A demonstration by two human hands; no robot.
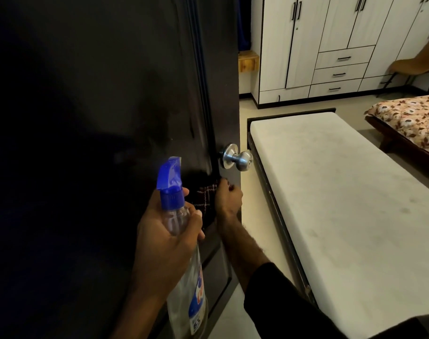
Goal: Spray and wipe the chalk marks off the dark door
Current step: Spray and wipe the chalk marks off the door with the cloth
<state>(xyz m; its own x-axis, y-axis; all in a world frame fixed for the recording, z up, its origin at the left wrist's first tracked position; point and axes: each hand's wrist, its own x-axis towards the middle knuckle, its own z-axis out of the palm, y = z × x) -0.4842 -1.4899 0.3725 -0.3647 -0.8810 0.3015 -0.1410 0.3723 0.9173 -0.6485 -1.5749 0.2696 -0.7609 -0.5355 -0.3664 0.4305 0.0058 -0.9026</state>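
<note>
The dark door [98, 94] fills the left half of the head view, with faint pale smears near its right edge above the knob. My left hand [164, 241] grips the neck of a clear spray bottle [184, 277] with a blue trigger head, held upright in front of the door. My right hand [229, 199] holds a dark checked cloth [207, 195] against the door just below the silver knob [236, 157].
A low bed with a pale mattress [343, 204] stands close to the door's open edge on the right. A second bed with a floral cover [411, 121] lies farther right. White wardrobes [331, 45] line the back wall. A brown chair [416, 62] stands by them.
</note>
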